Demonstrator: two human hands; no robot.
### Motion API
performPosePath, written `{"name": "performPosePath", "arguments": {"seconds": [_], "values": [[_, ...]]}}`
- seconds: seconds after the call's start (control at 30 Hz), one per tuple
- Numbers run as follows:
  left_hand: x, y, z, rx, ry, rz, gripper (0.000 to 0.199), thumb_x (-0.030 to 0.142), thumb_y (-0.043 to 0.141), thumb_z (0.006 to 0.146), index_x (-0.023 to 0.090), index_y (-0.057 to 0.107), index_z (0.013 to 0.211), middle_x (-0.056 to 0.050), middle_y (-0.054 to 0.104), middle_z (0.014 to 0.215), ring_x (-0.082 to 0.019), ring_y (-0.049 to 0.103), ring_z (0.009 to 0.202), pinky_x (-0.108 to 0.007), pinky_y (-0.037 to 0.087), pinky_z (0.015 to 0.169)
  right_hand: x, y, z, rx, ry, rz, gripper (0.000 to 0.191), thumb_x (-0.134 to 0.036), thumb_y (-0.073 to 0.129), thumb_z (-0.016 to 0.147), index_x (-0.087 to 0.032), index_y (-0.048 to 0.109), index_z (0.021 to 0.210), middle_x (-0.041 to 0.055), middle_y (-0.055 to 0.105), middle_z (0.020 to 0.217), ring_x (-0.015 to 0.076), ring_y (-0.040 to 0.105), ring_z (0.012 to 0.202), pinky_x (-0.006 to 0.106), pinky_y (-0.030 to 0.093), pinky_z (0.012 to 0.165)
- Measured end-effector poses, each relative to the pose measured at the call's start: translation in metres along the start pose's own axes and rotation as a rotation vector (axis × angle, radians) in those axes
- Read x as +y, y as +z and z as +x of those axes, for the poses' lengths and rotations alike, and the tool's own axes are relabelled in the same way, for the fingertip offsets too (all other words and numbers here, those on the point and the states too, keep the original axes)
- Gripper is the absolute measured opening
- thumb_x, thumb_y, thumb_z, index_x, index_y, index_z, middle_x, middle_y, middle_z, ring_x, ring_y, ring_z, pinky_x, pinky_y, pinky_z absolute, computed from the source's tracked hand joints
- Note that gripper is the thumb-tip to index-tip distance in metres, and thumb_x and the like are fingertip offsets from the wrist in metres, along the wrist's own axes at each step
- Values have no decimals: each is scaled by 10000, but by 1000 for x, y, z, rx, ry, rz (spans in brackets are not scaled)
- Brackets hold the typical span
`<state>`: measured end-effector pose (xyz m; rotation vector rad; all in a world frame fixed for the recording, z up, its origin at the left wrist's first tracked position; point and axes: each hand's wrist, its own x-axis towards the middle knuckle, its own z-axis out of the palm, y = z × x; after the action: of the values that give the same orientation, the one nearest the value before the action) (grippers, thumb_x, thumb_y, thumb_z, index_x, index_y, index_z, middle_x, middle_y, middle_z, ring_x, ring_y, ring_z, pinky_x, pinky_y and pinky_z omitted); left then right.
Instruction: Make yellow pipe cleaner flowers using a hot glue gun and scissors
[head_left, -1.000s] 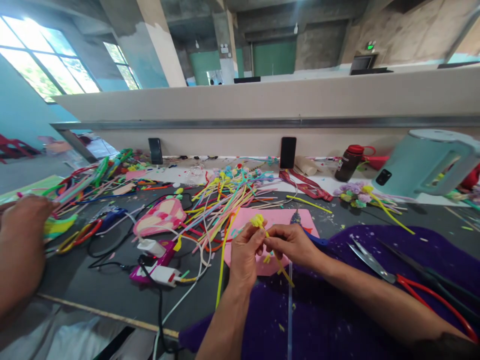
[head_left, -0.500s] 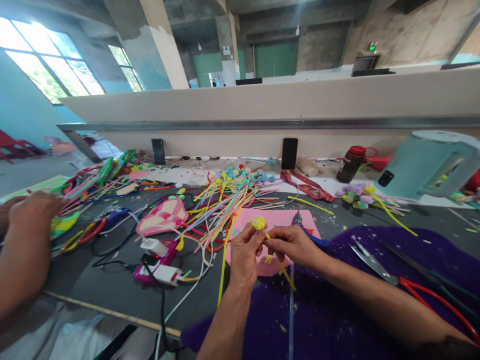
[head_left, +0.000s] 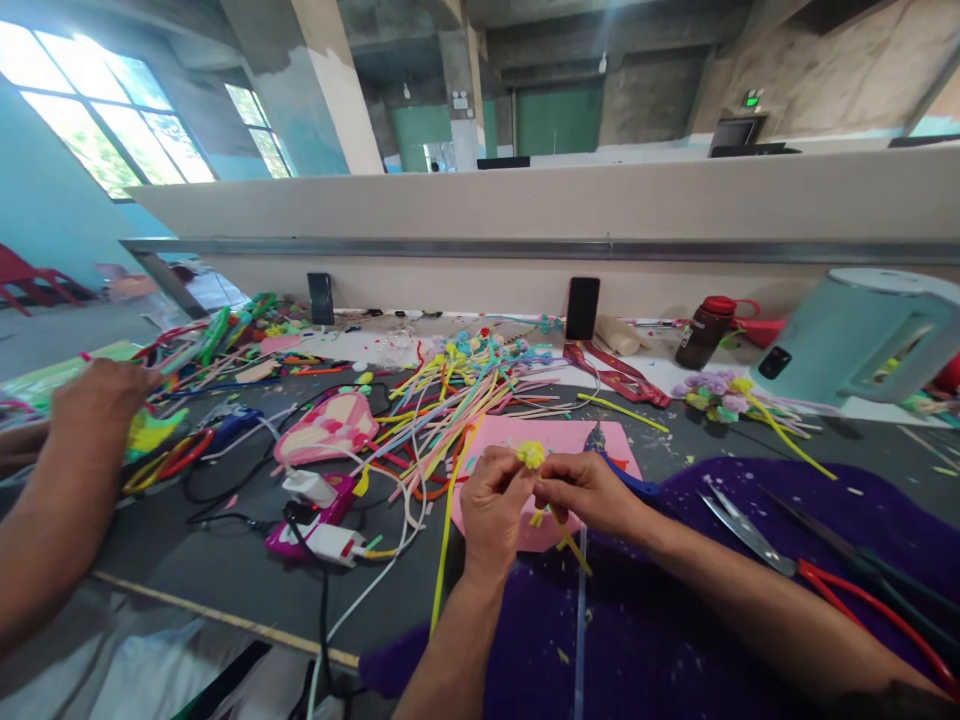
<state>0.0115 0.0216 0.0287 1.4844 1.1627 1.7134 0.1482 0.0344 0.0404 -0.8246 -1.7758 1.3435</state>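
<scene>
One yellow fuzzy flower [head_left: 531, 455], pinched between both bare hands just below center, bloom uppermost. On its 8 o'clock side, the left hand [head_left: 491, 500], thumb and fingers closed at the base of the bloom; at 4 o'clock, the right hand [head_left: 589, 488], fingertips closed on the yellow stem [head_left: 574, 553], free end hanging out toward 5. Beneath both, a pink sheet [head_left: 577, 432] with small yellow offcuts [head_left: 536, 518], and at 3 o'clock a blue-handled tool [head_left: 636, 483] partly over its edge.

Reckoned from the flower, with 12 pointing away from the wearer: near 10 or 11, a spread pile of coloured fuzzy stems [head_left: 450, 405]; at 9, a pink-and-cream padded piece [head_left: 330, 425]; between 8 and 9, a magenta power strip [head_left: 341, 498]; at 7, a long yellow strip [head_left: 443, 560]. Toward 5, a dark purple cloth [head_left: 637, 640]; near 4, red-handled scissors [head_left: 784, 562] on it. Between 2 and 3, a small bouquet [head_left: 716, 395] and, farther out, a mint kettle [head_left: 840, 340]; at 2, a red-lidded bottle [head_left: 703, 335]. Near 1, an upright dark phone [head_left: 583, 310]. Far out at 9, a co-worker's hand [head_left: 101, 395] beside more coloured strands [head_left: 191, 350].
</scene>
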Motion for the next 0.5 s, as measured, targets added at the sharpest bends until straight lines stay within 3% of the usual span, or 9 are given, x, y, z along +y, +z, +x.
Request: {"name": "performPosePath", "arguments": {"seconds": [0.1,0.2,0.33,0.5], "values": [[4,-2,-3,-28,266,187,27,173,605,713,182,630,718,-11,572,713,-131,544,696,-254,449,615,2,-1,1,6,-42,-36,141,-236,529,788,-143,574,692,-39,522,551,65,500,447,159,397,442],[6,-2,-5,-17,414,273,95,116,599,705,186,633,760,-8,579,724,-123,556,688,-242,459,603,4,-1,2,14,-96,-90,158,-157,495,770,-151,534,618,-41,516,561,64,504,464,154,404,451],[5,-2,-5,-13,516,322,142,93,608,687,186,632,792,-7,589,747,-121,573,693,-248,480,638,6,0,2,32,-152,-169,200,-87,459,739,-151,493,553,-43,493,547,62,495,463,153,402,454],[5,-2,-5,-14,521,342,134,91,597,690,187,626,779,-8,595,752,-127,578,711,-255,485,655,8,1,2,17,-168,-198,201,-79,444,753,-146,502,572,-50,480,541,55,477,452,146,387,443]]}}
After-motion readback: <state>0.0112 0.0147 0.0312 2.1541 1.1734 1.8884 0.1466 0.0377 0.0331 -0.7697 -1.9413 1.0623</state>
